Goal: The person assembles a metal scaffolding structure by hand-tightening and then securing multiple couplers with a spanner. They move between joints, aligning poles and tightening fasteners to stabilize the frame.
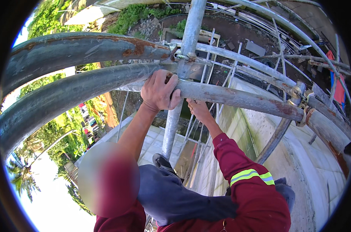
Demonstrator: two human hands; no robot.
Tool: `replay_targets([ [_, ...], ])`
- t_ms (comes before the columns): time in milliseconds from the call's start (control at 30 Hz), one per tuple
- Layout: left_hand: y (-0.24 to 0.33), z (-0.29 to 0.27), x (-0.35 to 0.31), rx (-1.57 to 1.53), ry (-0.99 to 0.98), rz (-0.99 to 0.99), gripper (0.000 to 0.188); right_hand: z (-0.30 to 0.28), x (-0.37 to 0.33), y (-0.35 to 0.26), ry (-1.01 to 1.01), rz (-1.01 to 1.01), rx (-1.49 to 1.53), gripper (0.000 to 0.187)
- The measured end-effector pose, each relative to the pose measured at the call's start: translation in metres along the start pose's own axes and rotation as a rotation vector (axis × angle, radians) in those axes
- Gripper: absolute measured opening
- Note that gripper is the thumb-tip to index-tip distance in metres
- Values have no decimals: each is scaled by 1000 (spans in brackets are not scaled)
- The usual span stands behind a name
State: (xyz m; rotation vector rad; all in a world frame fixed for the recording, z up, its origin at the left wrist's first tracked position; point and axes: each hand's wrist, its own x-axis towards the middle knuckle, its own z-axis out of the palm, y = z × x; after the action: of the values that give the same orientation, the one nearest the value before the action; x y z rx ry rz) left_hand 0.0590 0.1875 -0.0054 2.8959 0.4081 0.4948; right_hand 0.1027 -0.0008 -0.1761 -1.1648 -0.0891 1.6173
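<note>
Closed over a horizontal scaffold tube (237, 96), my left hand (160, 92) grips it where it meets the grey upright tube (171, 131). A rusty bit of metal shows between its thumb and fingers. My right hand (200, 111) is just below the same horizontal tube, right of the upright, with its fingers curled in. What those fingers hold is hidden. A scaffold coupler (179, 55) is fixed on the upright above my left hand, beside the end of a rust-streaked tube (94, 47). Another thick tube (86, 83) runs left from the joint.
At right, more couplers (299, 94) join several tubes. A slanting brace (274, 141) descends beside a pale concrete wall (260, 170). My dark shoe (163, 162) is near the upright's lower part. Far below are tiled roofing (150, 143), rubble and greenery.
</note>
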Motion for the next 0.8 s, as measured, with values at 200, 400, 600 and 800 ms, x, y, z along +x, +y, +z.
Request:
replay_targets([
  [200,1,-2,2,-22,-31,16,37,41,-8,9,71,-46,360,26],
  [400,0,-3,2,-2,2,17,32,49,-3,6,89,-160,201,21],
  [600,1,-2,1,9,-9,10,33,66,-2,8,99,-293,330,17],
  [800,2,-1,5,-3,22,34,33,53,9,22,79,-222,354,19],
])
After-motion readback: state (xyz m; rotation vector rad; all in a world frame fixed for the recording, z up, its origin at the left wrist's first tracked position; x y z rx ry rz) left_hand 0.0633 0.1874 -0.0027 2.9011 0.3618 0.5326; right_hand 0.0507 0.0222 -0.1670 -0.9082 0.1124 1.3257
